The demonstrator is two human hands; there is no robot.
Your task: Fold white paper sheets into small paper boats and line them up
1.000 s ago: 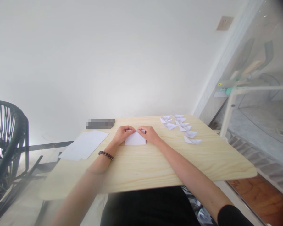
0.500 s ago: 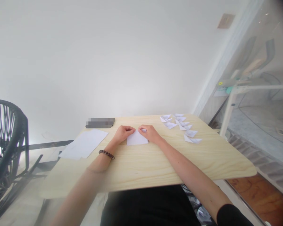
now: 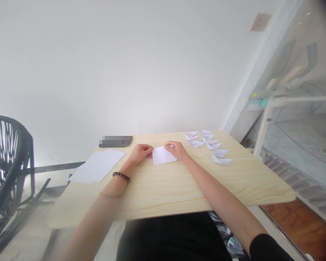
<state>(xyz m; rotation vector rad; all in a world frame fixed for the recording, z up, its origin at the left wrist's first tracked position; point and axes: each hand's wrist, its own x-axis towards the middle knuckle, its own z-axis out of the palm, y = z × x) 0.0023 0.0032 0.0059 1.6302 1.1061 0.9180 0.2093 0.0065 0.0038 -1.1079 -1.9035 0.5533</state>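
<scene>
A small white folded paper [image 3: 163, 157] lies at the middle of the table, in front of me. My right hand [image 3: 177, 150] pinches its upper right edge between thumb and fingers. At the upper left corner, the closed fingertips of my left hand [image 3: 141, 153] hold the paper's edge. Some of the far edge is hidden behind the right fingers. To the right stand several white folded paper boats [image 3: 212, 144] in loose rows. A stack of flat white paper sheets [image 3: 99, 166] rests to the left.
The light wooden table [image 3: 179, 195] stands against a white wall. A dark blurred-out object [image 3: 115, 141] lies at its back left. A dark woven chair [image 3: 19, 145] is on the left, and a white metal frame [image 3: 263, 127] on the right.
The folded paper has shifted slightly right and now shows a wider face. My left fingers have moved to its left corner, and my right hand has moved a little right.
</scene>
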